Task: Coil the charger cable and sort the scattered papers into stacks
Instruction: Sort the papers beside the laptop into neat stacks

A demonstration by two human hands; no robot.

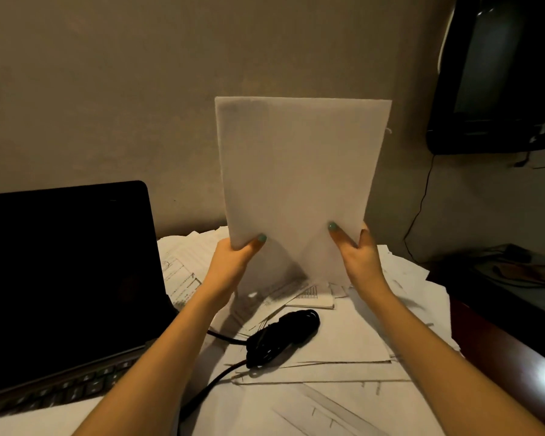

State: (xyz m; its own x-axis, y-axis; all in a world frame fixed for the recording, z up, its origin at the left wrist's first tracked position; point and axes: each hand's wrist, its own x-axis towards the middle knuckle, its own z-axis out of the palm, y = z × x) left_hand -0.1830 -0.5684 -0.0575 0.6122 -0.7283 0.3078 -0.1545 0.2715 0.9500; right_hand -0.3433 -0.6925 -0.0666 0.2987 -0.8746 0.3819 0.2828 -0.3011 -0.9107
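Observation:
I hold a stack of white papers [299, 171] upright above the table, blank side toward me. My left hand [233, 259] grips its lower left corner, thumb in front. My right hand [356, 253] grips the lower right edge the same way. Below the stack lies the black charger cable [283, 336], bundled into a coil on top of loose sheets, with one end trailing toward me and another toward the laptop. More scattered papers [343, 344] cover the table under and around the coil, some printed with tables.
An open laptop [60, 278] with a dark screen stands at the left, its keyboard near the front edge. A dark monitor [501, 73] hangs at the upper right with a thin wire down the wall. A dark red wooden table edge [501, 347] runs along the right.

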